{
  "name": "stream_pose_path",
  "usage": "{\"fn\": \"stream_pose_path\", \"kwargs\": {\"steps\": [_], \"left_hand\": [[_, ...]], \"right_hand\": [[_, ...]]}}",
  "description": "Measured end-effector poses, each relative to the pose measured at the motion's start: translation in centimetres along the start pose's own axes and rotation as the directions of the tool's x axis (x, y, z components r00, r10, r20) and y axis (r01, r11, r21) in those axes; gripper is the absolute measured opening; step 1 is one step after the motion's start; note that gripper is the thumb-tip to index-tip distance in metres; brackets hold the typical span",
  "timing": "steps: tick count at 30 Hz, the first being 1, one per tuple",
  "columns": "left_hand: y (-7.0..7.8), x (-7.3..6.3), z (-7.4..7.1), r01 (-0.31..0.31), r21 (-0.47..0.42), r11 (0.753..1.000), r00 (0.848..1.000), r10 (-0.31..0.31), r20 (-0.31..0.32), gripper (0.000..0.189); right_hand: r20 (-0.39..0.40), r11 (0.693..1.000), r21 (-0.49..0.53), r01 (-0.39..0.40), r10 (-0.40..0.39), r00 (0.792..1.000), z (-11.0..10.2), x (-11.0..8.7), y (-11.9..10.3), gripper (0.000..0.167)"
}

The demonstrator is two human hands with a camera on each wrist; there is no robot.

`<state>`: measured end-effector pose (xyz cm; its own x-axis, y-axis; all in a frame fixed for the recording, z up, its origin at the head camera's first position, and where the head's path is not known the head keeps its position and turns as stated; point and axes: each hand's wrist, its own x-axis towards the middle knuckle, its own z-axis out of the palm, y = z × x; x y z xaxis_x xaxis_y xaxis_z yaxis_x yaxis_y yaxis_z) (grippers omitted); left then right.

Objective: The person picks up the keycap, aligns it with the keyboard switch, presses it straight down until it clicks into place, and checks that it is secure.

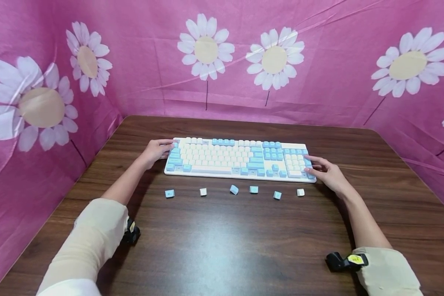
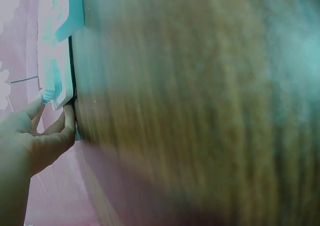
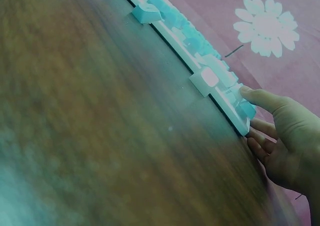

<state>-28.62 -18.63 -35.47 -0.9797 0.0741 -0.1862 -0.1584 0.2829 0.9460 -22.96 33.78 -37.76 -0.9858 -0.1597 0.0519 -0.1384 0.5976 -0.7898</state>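
A white and light-blue keyboard [image 1: 222, 158] lies across the table, with several bare key slots showing among its caps. My left hand [image 1: 154, 153] grips its left end, and in the left wrist view that hand [image 2: 42, 138] has its thumb over the corner and fingers against the side. At the other end my right hand [image 1: 329, 174] holds the keyboard's edge. The right wrist view shows this hand [image 3: 295, 136] with its thumb on top and the other fingers low at the side. Loose keycaps lie in a row in front, among them a blue keycap [image 1: 169, 193] and a white keycap [image 1: 300, 192].
The dark wooden table [image 1: 214, 238] reaches to a pink cloth backdrop [image 1: 144, 53] printed with large white flowers. More loose keycaps sit along the row, including a blue keycap [image 1: 253, 189] near its middle. Black wrist cameras are strapped by both sleeves.
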Motion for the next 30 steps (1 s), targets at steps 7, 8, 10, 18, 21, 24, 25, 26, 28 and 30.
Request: {"fn": "stream_pose_path", "kwargs": {"steps": [7,8,10,18,21,24,25,26,28,30], "left_hand": [[0.03,-0.15,0.06,-0.003,-0.002,1.0,1.0,0.003,-0.011,0.04],[0.04,-0.18,0.07,-0.004,0.001,1.0,1.0,0.004,-0.012,0.04],[0.09,-0.24,0.1,-0.003,0.005,1.0,1.0,0.003,-0.014,0.04],[0.18,-0.24,0.17,0.0,0.012,1.0,0.999,0.0,-0.041,0.039],[0.28,-0.23,0.2,0.006,0.017,1.0,0.999,-0.005,-0.045,0.039],[0.41,-0.2,0.18,0.014,0.029,0.999,0.999,-0.013,-0.045,0.04],[0.44,-0.18,0.17,0.017,0.034,0.999,0.999,-0.016,-0.045,0.04],[0.46,-0.16,0.16,0.021,0.037,0.999,0.999,-0.019,-0.046,0.04],[0.52,-0.13,0.13,0.025,0.046,0.999,0.999,-0.023,-0.046,0.04],[0.55,-0.09,0.07,0.028,0.049,0.998,0.999,-0.026,-0.045,0.04]], "right_hand": [[-0.005,1.0,0.007,-0.01,0.01,1.0,0.04,0.01,0.07,0.056],[-0.006,1.0,0.008,-0.01,0.01,1.0,0.03,0.01,0.08,0.056],[-0.005,1.0,0.009,-0.01,0.011,1.0,-0.01,0.01,0.05,0.056],[-0.002,1.0,0.001,-0.001,0.001,1.0,-0.07,0.05,0.09,0.056],[-0.004,1.0,-0.005,-0.001,0.001,1.0,-0.02,0.11,0.1,0.055],[-0.005,1.0,-0.007,0.002,-0.002,1.0,0.02,0.11,0.05,0.054],[-0.006,1.0,-0.007,0.003,-0.003,1.0,0.03,0.11,0.03,0.054],[-0.007,1.0,-0.009,0.004,-0.004,1.0,0.03,0.11,0.01,0.055],[-0.008,1.0,-0.007,0.004,-0.004,1.0,0.03,0.1,-0.03,0.055],[-0.005,1.0,-0.004,0.003,-0.003,1.0,0.01,0.09,-0.07,0.055]]}}
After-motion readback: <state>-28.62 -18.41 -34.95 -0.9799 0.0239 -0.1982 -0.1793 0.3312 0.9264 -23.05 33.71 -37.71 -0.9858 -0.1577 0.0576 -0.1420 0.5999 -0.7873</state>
